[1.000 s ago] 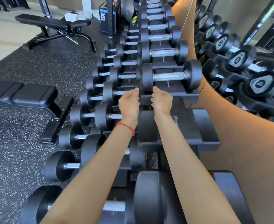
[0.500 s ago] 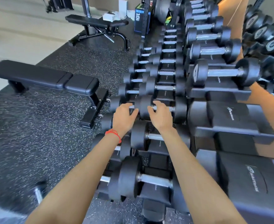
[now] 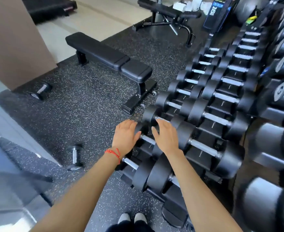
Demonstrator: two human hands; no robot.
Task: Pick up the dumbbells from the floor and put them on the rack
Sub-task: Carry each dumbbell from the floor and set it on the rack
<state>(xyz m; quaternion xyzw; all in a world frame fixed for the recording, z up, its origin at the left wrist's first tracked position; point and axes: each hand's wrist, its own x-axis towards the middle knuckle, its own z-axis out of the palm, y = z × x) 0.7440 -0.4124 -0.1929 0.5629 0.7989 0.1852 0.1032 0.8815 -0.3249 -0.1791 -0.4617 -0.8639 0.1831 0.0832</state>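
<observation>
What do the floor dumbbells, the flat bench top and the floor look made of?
Near dumbbell: matte black heads, probably rubber-coated, with a shiny metal handle. Far dumbbell looks the same, though blurred. Bench pad: smooth black vinyl-like upholstery with a seam. Floor: black speckled matting, likely rubber.

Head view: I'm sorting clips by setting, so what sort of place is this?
Most likely a gym's free-weights area: a long rack of black dumbbells, a flat bench on speckled rubber flooring, and loose dumbbells on the floor.
</observation>
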